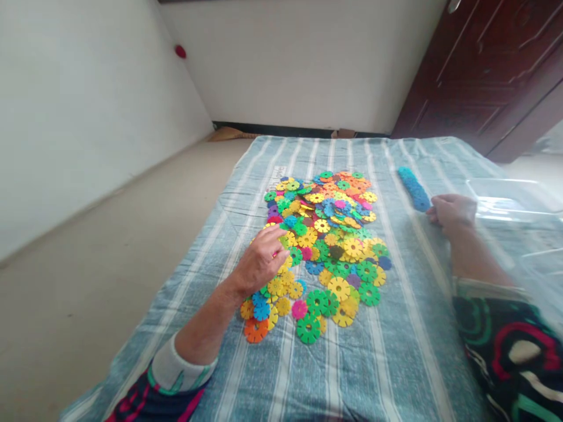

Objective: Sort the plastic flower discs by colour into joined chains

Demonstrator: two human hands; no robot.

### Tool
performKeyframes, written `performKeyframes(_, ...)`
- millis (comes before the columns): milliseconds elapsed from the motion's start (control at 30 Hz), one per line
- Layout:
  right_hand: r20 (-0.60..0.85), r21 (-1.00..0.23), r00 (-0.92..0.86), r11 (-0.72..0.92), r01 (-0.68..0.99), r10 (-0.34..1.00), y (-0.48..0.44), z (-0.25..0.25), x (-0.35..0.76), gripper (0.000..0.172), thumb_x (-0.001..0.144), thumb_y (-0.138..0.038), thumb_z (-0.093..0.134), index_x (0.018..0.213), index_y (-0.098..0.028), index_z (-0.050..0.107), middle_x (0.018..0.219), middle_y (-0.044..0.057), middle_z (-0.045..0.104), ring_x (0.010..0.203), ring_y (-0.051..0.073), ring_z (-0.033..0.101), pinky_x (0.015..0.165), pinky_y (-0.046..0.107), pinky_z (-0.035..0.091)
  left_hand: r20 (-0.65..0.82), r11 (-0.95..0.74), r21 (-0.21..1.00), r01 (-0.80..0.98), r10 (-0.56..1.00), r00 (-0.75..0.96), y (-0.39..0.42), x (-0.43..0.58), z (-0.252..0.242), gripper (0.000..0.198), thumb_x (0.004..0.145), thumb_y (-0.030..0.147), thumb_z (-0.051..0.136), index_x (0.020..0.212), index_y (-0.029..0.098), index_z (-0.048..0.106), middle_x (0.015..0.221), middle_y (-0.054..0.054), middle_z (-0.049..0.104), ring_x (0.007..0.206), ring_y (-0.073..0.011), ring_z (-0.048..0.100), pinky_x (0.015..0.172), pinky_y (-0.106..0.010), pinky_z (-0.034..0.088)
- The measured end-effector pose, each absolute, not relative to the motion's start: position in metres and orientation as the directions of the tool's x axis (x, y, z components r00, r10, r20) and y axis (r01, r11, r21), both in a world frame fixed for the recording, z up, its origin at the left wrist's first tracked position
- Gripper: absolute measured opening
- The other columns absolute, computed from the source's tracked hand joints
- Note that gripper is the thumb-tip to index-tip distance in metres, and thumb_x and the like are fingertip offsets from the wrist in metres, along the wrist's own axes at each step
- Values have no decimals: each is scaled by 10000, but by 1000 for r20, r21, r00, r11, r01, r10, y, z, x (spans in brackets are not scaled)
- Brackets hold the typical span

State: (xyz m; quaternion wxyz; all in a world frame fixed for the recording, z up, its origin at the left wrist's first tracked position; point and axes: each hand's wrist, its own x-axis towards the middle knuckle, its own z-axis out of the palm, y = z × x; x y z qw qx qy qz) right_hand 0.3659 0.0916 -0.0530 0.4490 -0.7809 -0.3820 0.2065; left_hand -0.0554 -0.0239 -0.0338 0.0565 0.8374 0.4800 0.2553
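A heap of flat notched plastic discs (316, 225) in yellow, green, orange, blue and pink lies on the striped cloth. Over its left edge is my left hand (261, 261), fingers curled in; a speck of pink shows between thumb and forefinger, and I cannot tell if it is held. To the right of the heap, blue discs (412, 187) overlap in a slanting row. My right hand (455, 212) is closed at the near end of this row, fingertips pinched together beside the last disc. What they pinch, if anything, is hidden.
A clear plastic tub (514, 196) stands right of my right hand, with another clear plastic piece (543, 261) nearer me. The blue-and-white striped cloth (211, 293) covers the table. Beyond are white walls, a dark red door (479, 76) and a broom (229, 134) on the floor.
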Motion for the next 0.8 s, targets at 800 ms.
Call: performKeyframes(800,-30,-139,-820,810,569,571,-5,-34,168,184,856,-276,568,714,-170,616,507,-14,485,465,78,290,520,289,152,453,-549,171,818,781,430,-23,-54,-48,140,839,155,533,719,161,605,1125,-148,658,1201,-285,536,1036,-507,463)
